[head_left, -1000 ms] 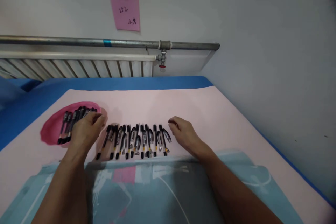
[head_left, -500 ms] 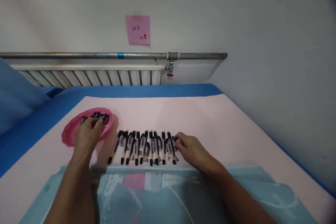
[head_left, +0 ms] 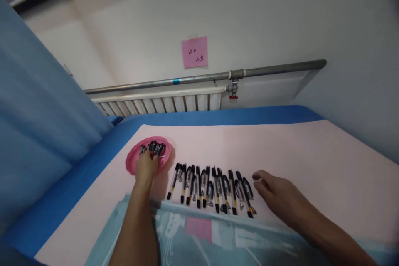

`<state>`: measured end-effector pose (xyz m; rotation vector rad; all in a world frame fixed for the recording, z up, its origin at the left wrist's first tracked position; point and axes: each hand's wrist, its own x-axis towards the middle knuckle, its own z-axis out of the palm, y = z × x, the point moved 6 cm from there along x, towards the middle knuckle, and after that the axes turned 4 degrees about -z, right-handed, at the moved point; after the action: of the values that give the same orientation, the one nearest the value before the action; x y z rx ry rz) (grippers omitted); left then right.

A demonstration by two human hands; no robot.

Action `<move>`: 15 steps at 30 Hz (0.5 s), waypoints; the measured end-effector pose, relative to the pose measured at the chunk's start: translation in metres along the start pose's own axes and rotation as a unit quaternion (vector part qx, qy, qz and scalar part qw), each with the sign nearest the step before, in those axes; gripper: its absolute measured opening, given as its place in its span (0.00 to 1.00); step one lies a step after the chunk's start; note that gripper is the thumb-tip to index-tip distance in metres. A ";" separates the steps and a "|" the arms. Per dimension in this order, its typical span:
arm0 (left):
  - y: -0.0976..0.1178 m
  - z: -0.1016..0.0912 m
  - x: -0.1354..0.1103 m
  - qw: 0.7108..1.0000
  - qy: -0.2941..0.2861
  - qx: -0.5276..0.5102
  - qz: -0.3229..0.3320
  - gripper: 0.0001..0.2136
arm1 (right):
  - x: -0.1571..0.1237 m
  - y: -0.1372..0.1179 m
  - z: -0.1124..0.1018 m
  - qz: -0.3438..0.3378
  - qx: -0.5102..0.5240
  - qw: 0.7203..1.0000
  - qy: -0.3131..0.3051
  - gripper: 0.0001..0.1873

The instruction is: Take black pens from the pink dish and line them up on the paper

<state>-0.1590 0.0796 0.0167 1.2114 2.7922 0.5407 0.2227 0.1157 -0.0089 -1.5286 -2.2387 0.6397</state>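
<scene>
My left hand reaches over the near rim of a pink scalloped plate. Its fingers are pinched together at a small heap of short black pen caps, and what lies between the fingertips is hidden. A row of uncapped pens with clear barrels and black ends lies on the pink surface. Between them are black caps and small silvery bits too small to name. Just right of the row's last cap, my right hand hovers with bent, slightly parted fingers, holding nothing visible.
A pink sheet covers the blue-edged surface. Patterned teal cloth lies at the near edge. Behind are a radiator, a metal pipe and a pink note on the wall. Blue fabric hangs at left.
The view has turned left and tilted. My right hand has drawn away from the cap at the row's right end, leaving it lying there. My left hand is still at the plate.
</scene>
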 end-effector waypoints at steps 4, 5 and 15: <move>0.005 0.012 0.002 1.000 -0.013 0.018 0.008 0.14 | -0.001 -0.005 0.000 -0.003 0.003 1.000 -0.008 0.13; 0.005 0.013 0.003 1.000 -0.014 0.021 0.007 0.14 | -0.002 -0.006 0.000 -0.003 0.001 1.000 -0.009 0.13; 0.020 -0.006 -0.004 0.998 0.016 -0.043 0.039 0.15 | -0.001 -0.008 -0.002 -0.010 0.019 1.000 0.002 0.12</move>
<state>-0.1431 0.0877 0.0286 1.3089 2.7264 0.6839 0.2184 0.1126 -0.0027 -1.4876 -2.2228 0.6678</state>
